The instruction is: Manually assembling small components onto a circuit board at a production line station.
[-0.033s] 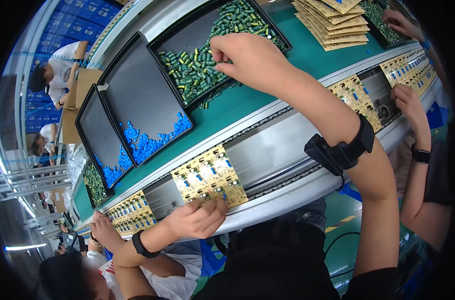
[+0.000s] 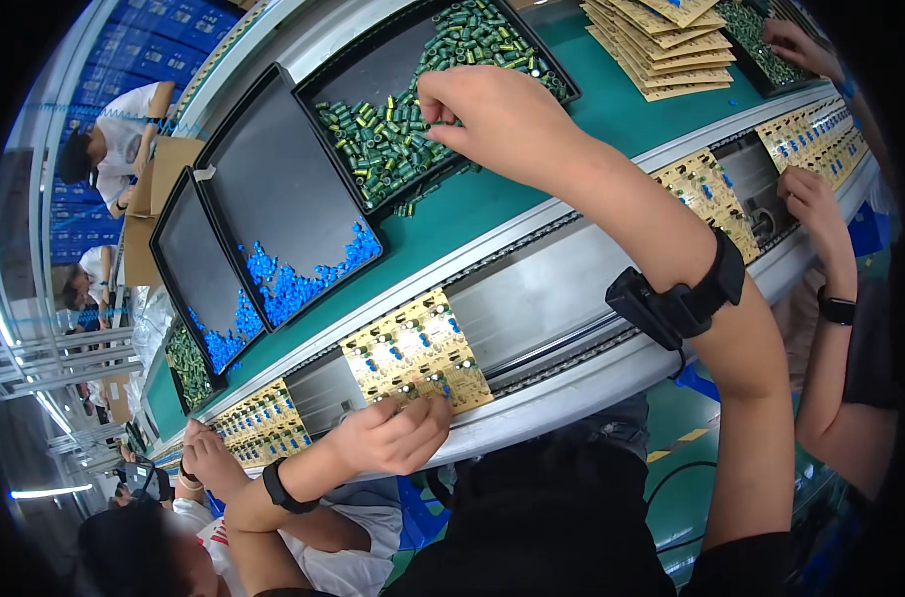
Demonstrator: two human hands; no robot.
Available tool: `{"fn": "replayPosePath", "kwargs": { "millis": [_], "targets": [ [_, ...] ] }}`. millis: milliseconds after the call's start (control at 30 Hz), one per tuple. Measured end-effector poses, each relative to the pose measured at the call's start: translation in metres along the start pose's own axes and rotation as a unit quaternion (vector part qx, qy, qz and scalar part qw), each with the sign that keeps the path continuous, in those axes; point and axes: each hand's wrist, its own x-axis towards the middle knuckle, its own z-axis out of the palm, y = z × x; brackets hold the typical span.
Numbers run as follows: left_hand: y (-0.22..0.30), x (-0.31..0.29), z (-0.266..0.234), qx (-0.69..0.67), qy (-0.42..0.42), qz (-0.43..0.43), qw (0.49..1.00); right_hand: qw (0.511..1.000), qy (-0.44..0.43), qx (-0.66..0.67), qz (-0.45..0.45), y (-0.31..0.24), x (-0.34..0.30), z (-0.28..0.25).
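Here we are in the head view, and the right hand [image 2: 492, 114] is up over the large black tray [image 2: 363, 80], right at the pile of green cylindrical components [image 2: 383, 144], thumb below and the other fingers curled above it; whether that grip is apart or pinched on a piece, I cannot tell from this angle. Down below, the left hand [image 2: 398, 435] is at the near edge of a tan circuit board [image 2: 408, 348], fingers bunched and curled, their tips mostly hidden, so I cannot tell what that grip holds, if anything. The board itself lies across the conveyor [image 2: 542, 289], dotted with green and blue parts. Beyond the rail, on the green table [image 2: 443, 224], the large tray sits beside a middle tray [image 2: 273, 159] and a narrower tray [image 2: 189, 249], both with blue components [image 2: 293, 284] gathered toward the near end. Farther right, there's a stack of tan boards [image 2: 661, 50] on the table. And look along the line: at the right a co-worker's hand [image 2: 815, 204] is near another board [image 2: 706, 199], while at the left a second co-worker's hand [image 2: 212, 458] is by a board [image 2: 264, 423] packed with green parts.
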Motion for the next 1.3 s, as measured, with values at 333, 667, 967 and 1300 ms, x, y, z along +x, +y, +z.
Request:
{"fn": "replayPosePath", "kwargs": {
  "millis": [333,667,967,1300],
  "targets": [
    [-0.006,0.01,0.0,-0.13,-0.029,-0.089,0.987,1.0,-0.012,0.026,-0.003,-0.016,-0.019,-0.023],
    [-0.061,0.055,-0.014,-0.113,0.059,-0.245,0.961,0.9,0.061,0.289,0.32,0.007,-0.123,-0.1],
    [-0.152,0.095,0.048,-0.011,-0.009,-0.33,0.944,0.844,0.006,0.363,0.395,0.034,-0.159,-0.125],
    [-0.154,0.107,0.058,-0.068,0.004,-0.368,0.927,0.939,-0.012,0.125,0.319,0.048,-0.154,-0.127]
  ]
}}
